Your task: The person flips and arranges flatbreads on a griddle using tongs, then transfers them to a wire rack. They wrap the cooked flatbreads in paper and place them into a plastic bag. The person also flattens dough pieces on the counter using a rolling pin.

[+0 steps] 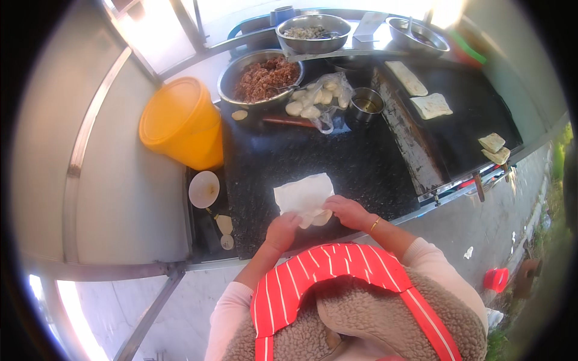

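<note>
A flat white sheet of dough point(306, 193) lies on the dark stone worktop point(361, 158), its near edge lifted and folded. My left hand point(283, 231) grips the near left corner of the dough. With thumb and fingers, my right hand point(347, 211) holds its near right edge. Beyond the dough are a plastic bag of dough balls point(318, 100), a reddish rolling pin point(289, 121) partly under that bag, and a small metal pot of liquid point(367, 104). A metal bowl of minced filling point(266, 79) with a spoon stands at the back left.
At left stand a lidded yellow bucket point(180, 122) and a white bowl point(204, 189). The black griddle point(469, 90) on the right bears flatbreads point(431, 106) and two smaller pieces point(492, 142). Another metal bowl point(313, 44) sits on the back shelf.
</note>
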`<state>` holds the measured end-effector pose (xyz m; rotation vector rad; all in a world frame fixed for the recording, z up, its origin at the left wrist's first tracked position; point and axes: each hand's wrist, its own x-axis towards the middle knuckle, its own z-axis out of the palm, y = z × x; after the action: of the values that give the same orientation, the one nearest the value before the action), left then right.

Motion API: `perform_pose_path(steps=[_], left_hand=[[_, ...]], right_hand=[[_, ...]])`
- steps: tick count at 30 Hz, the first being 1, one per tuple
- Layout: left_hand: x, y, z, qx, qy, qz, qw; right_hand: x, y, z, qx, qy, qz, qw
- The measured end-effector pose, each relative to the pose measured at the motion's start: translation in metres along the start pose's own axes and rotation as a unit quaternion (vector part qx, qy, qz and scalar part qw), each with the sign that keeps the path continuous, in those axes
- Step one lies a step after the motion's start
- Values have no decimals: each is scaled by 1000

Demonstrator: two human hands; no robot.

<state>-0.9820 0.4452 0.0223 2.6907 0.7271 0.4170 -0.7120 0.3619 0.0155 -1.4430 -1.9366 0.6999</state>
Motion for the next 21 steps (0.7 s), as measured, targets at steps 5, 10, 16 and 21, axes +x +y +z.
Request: perform_pose_path(steps=[5, 10, 16, 21], left_hand=[[17, 6, -9, -13, 55, -40, 998], [14, -7, -10, -216, 69, -233, 946], [64, -48, -59, -456, 133, -326, 817], [62, -9, -140, -520, 82, -288, 800]], right_hand=[[26, 9, -1, -124, 20, -66, 990], [52, 8, -10, 65, 6, 76, 995], [122, 4, -50, 279, 71, 149, 946], [116, -65, -111, 379, -25, 138, 915]])
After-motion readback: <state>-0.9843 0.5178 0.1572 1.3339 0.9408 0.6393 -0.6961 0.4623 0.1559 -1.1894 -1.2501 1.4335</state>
